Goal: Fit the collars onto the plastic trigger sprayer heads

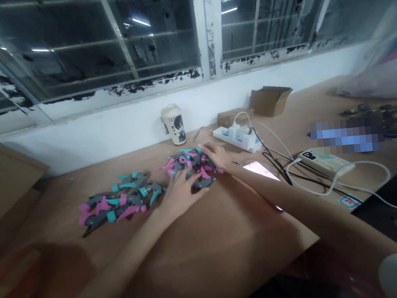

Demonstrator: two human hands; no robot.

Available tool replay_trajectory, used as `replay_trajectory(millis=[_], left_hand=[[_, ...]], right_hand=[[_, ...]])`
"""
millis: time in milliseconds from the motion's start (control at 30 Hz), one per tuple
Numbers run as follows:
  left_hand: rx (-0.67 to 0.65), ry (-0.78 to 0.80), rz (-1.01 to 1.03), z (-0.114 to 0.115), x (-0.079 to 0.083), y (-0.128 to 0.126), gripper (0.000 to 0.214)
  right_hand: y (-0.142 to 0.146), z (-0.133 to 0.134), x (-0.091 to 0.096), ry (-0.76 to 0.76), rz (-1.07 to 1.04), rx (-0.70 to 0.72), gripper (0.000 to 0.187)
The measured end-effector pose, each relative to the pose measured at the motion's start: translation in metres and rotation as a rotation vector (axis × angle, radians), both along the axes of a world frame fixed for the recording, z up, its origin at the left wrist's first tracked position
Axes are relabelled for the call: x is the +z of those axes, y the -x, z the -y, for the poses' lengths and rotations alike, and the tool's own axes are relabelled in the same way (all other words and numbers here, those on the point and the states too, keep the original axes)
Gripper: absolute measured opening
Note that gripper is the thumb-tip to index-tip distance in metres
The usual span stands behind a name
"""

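Note:
Two piles of grey, pink and teal plastic pieces, which look like trigger spray heads, lie on the brown tabletop. My left hand [180, 194] is at the near side of the right pile [189, 160], fingers spread and thumb apart. Its fingertips touch or nearly touch the pieces. My right hand [219, 157] curves around the right side of that same pile with its fingers stretched out; its thumb is hidden. Neither hand visibly grips a piece. The left pile [125, 202] spreads loosely to the left of my left hand.
A printed cup [174, 125] stands by the wall. A power strip [237, 138] with plugs and cables lies to the right, near a lit phone [261, 171] and a white box-shaped device [325, 162]. Cardboard boxes stand at the back [271, 101] and left [8, 179].

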State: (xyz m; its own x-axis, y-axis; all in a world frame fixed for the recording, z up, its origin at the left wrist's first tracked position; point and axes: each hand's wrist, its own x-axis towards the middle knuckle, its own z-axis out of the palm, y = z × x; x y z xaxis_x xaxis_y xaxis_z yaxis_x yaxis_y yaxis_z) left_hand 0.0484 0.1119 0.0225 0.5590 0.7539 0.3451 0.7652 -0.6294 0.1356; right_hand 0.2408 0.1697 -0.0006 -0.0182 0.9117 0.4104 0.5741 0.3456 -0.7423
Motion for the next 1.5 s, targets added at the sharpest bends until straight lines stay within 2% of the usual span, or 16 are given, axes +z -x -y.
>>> replay_trajectory(millis=[133,267,367,500,600,667,700,800,867,1033,1133,1200,1333,1500], left_hand=[[-0.092,-0.048,-0.100,0.025,-0.017,-0.004,0.045],[-0.115,-0.052,-0.103,0.032,-0.023,-0.006,0.031],[-0.080,-0.082,-0.091,0.032,-0.024,-0.004,0.028],[-0.066,-0.114,0.023,0.035,-0.027,0.005,0.025],[-0.092,-0.099,0.158,0.046,-0.028,0.013,0.024],[-0.095,-0.048,0.224,0.059,-0.029,0.017,0.023],[-0.086,-0.011,0.254,0.066,-0.029,0.019,0.023],[-0.034,0.105,0.354,0.086,-0.031,0.020,0.020],[-0.001,0.164,0.436,0.095,-0.032,0.021,0.016],[0.098,0.367,0.727,0.093,-0.037,0.028,0.015],[0.164,0.522,0.947,0.087,-0.043,0.031,0.016],[0.203,0.539,1.032,0.085,-0.046,0.032,0.015],[0.193,0.547,1.062,0.086,-0.046,0.032,0.019],[0.103,0.696,1.040,0.089,-0.038,0.028,0.021]], right_hand=[[0.011,-0.004,-0.002,0.006,-0.117,-0.086,0.053],[0.028,0.004,-0.002,0.017,-0.202,-0.125,0.060],[0.034,0.015,0.003,0.030,-0.229,-0.107,0.063],[0.023,0.040,0.017,0.032,-0.202,-0.018,0.057],[0.009,0.070,0.027,0.038,-0.132,0.122,0.044],[0.005,0.094,0.027,0.052,-0.058,0.233,0.036],[0.005,0.107,0.024,0.057,-0.002,0.285,0.036],[0.015,0.138,0.010,-0.092,0.376,0.377,0.054],[0.027,0.149,0.000,-0.163,0.471,0.370,0.060],[0.047,0.149,-0.012,-0.154,0.527,0.324,0.051],[0.048,0.142,-0.016,-0.159,0.479,0.338,0.035],[0.047,0.139,-0.020,-0.178,0.409,0.349,0.027],[0.046,0.136,-0.026,-0.221,0.231,0.351,0.024],[0.045,0.135,-0.025,-0.191,0.162,0.327,0.023]])
